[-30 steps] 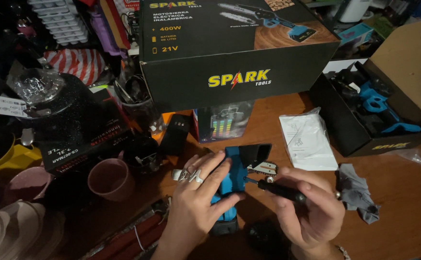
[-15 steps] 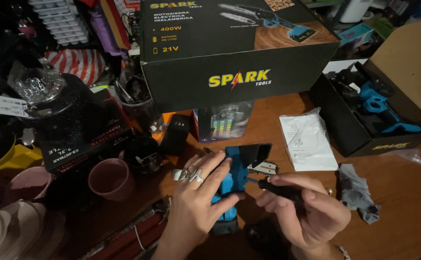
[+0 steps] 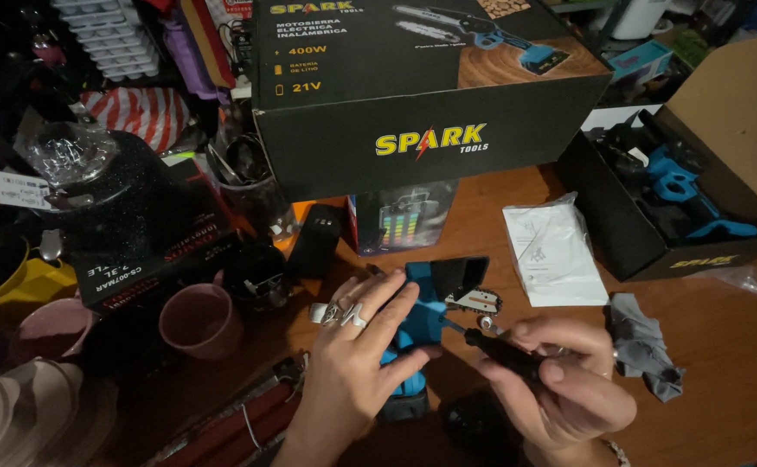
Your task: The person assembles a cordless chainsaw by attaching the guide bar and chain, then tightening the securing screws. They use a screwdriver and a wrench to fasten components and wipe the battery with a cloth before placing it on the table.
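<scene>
Left hand (image 3: 354, 363), rings on the fingers (image 3: 377, 298), lies flat over the small blue-and-black cordless chainsaw (image 3: 435, 311), fingers curled round its blue body and pinning it to the brown wooden counter (image 3: 724, 363). Saw sits mid-counter, just in front of the big black cardboard tool box (image 3: 430, 95), bar end pointing away from the person, short chain visible at the right side.

Right hand (image 3: 560, 385) is closed round a black-handled screwdriver (image 3: 495, 344), fingers wrapped tight on the handle. Tip points at a small round metal fastener (image 3: 486, 323) beside the chain; can't tell if the tip is seated.

Around it: white plastic bag with a printed leaflet (image 3: 553, 255) right of the saw, grey crumpled cloth (image 3: 645, 346) near the right hand, open black box with blue parts (image 3: 681, 203) far right. Pink mug (image 3: 198, 320) left of the left hand, well apart.
</scene>
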